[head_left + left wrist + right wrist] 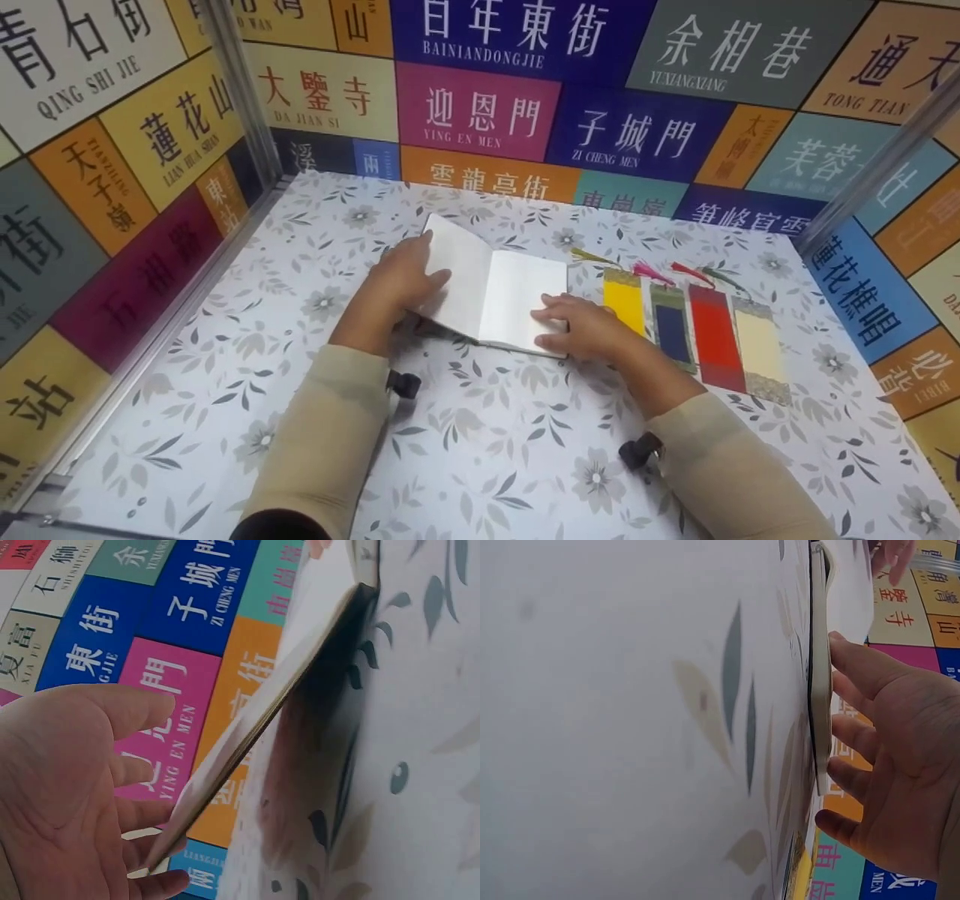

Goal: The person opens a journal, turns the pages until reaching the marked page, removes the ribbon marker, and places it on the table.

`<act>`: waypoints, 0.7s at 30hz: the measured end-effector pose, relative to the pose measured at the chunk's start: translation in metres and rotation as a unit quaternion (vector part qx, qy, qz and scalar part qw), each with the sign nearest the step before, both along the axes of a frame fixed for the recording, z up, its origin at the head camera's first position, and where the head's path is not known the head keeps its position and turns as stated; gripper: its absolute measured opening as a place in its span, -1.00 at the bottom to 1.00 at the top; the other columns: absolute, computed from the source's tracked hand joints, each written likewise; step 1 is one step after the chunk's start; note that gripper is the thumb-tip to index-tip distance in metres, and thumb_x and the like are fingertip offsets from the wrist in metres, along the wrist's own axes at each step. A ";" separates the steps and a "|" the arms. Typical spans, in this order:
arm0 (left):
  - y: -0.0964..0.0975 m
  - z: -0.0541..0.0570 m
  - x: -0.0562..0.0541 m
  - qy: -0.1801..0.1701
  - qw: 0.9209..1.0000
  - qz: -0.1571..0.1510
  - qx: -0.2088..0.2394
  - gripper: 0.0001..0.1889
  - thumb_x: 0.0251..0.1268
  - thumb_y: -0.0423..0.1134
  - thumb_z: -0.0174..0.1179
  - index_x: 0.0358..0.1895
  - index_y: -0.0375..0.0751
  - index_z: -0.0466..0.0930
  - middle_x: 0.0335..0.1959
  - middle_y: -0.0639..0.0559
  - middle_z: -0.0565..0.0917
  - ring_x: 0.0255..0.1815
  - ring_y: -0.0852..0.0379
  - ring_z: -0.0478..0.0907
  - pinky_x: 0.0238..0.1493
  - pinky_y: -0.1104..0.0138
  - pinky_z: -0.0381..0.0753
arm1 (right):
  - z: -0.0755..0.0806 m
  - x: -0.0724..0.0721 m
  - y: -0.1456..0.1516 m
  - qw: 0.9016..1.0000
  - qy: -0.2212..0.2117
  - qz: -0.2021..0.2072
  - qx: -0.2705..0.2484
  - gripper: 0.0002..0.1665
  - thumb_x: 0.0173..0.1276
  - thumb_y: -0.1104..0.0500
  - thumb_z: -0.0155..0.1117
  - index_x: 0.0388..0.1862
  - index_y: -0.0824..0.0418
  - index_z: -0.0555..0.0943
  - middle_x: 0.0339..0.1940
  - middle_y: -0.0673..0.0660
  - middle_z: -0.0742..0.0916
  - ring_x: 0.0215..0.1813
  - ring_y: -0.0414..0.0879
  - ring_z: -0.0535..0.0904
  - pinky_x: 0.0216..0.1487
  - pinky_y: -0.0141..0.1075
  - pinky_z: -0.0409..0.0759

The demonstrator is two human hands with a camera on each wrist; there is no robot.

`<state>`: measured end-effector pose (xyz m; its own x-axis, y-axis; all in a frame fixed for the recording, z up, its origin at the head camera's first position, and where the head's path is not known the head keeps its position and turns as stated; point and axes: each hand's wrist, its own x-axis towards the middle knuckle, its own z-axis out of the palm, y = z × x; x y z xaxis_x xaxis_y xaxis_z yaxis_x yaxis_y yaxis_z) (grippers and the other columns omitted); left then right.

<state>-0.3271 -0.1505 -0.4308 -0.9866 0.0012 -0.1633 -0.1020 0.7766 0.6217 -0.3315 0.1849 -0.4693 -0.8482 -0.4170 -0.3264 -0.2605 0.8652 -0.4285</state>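
A notebook (525, 296) with blank white pages lies open on the flowered tabletop, its left cover and page tilted up. My left hand (399, 274) is at the raised left side, thumb over the page. In the left wrist view, the left fingers reach the outer edge of the lifted cover (247, 735), and the thumb stands apart from it. With fingers spread, my right hand (581, 326) rests on the right page near its outer edge. The right wrist view shows those fingertips (838, 765) on top of the thick, flat-lying page block (820, 697).
Right of the notebook lie tasselled bookmarks in a row: yellow (622, 300), dark blue (671, 326), red (716, 322) and cream (759, 341). The right forearm reaches past the blue one's lower end. Walls with coloured street-name panels (476, 112) border the tabletop (480, 442).
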 end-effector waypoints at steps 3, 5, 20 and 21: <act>0.002 0.007 0.002 0.007 1.000 0.005 0.021 -0.10 0.57 0.08 0.22 0.79 0.16 -0.09 0.81 0.02 0.10 0.82 -0.08 0.03 0.82 -0.05 0.02 | 0.000 0.000 0.000 1.000 0.000 -0.001 -0.001 -0.25 0.47 -0.31 0.37 0.60 -0.39 0.44 0.80 -0.20 0.24 0.85 0.02 -0.02 0.81 0.27 -0.12; 0.003 0.012 0.004 0.013 0.999 0.004 0.033 -0.11 0.57 0.01 0.23 0.79 0.19 -0.08 0.80 0.05 0.12 0.82 -0.05 0.06 0.82 -0.03 0.05 | 0.000 0.000 0.000 1.000 -0.002 -0.002 0.000 -0.25 0.47 -0.32 0.37 0.60 -0.40 0.43 0.80 -0.20 0.24 0.85 0.02 -0.02 0.82 0.26 -0.10; 0.014 0.027 0.013 0.077 0.981 -0.025 0.175 -0.21 0.39 -0.32 0.18 0.67 0.25 0.28 0.64 0.18 0.44 0.46 0.01 0.57 0.45 0.07 0.64 | -0.001 0.000 0.002 1.000 0.019 0.006 -0.003 -0.27 0.47 -0.29 0.38 0.58 -0.32 0.48 0.78 -0.13 0.30 0.83 0.07 0.06 0.80 0.28 -0.05; 0.015 0.026 0.014 0.081 0.978 -0.027 0.191 -0.23 0.40 -0.30 0.19 0.66 0.23 0.30 0.63 0.18 0.46 0.47 0.02 0.58 0.45 0.08 0.65 | -0.001 0.000 0.002 1.000 0.021 0.008 -0.003 -0.27 0.47 -0.29 0.38 0.58 -0.31 0.49 0.78 -0.12 0.31 0.83 0.07 0.07 0.80 0.28 -0.04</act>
